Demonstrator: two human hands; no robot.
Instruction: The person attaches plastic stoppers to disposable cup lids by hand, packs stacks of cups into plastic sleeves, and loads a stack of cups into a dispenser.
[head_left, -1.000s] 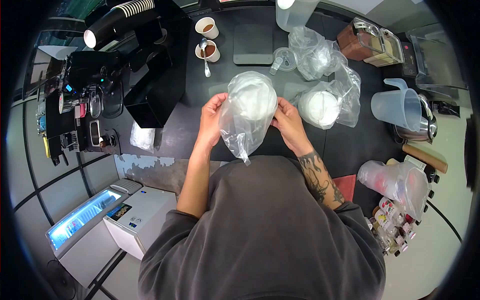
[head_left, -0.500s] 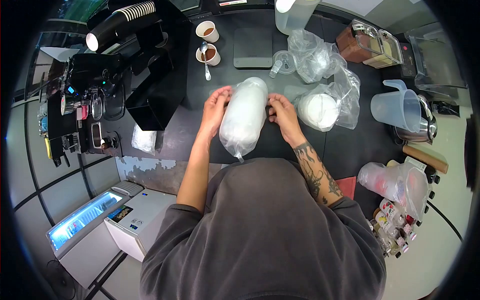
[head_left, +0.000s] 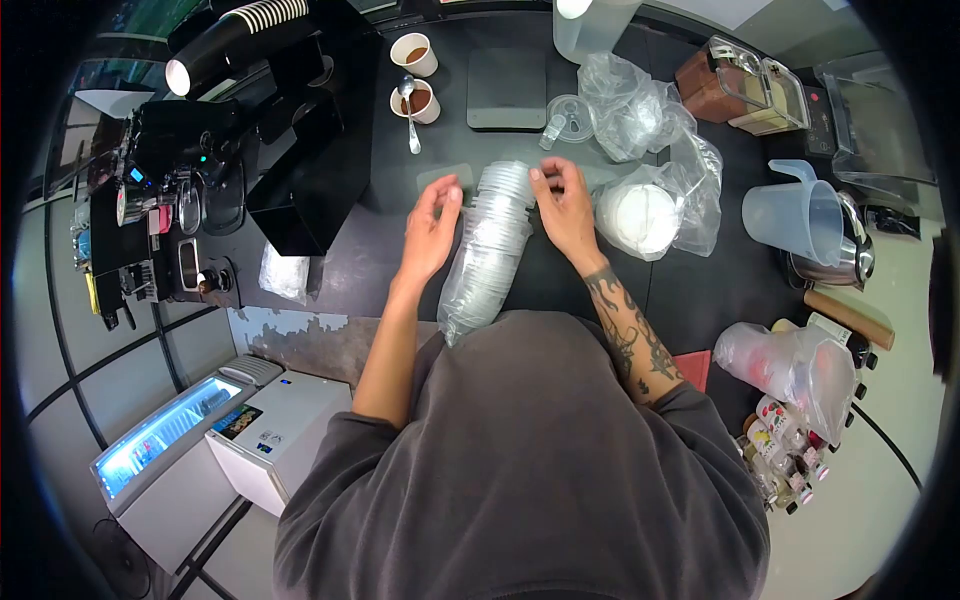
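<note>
A stack of clear plastic lids (head_left: 488, 245) in a thin plastic bag lies on the dark counter in front of my body, its upper lids partly out of the bag. To its left, my left hand (head_left: 433, 225) is raised with fingers apart, holding nothing. On the other side my right hand (head_left: 562, 208) is beside the top of the stack, its thumb near the lids; whether it touches them I cannot tell. Beyond are a flat black scale (head_left: 507, 90), a single clear lid (head_left: 569, 120) and two paper cups (head_left: 414, 55) with brown powder, a spoon (head_left: 411, 115) resting in the nearer one.
Right of my hands lie a bagged white round stack (head_left: 640, 220) and crumpled plastic bags (head_left: 620, 105). Farther right are a clear pitcher (head_left: 790, 215) and powder containers (head_left: 720, 80). A black open box (head_left: 310, 180) stands left. Bottles (head_left: 785, 455) are at the lower right.
The bagged stack has tilted and sagged toward my body, and its separate lids now show. Both hands have shifted slightly; my left hand has opened and moved a little off the stack.
</note>
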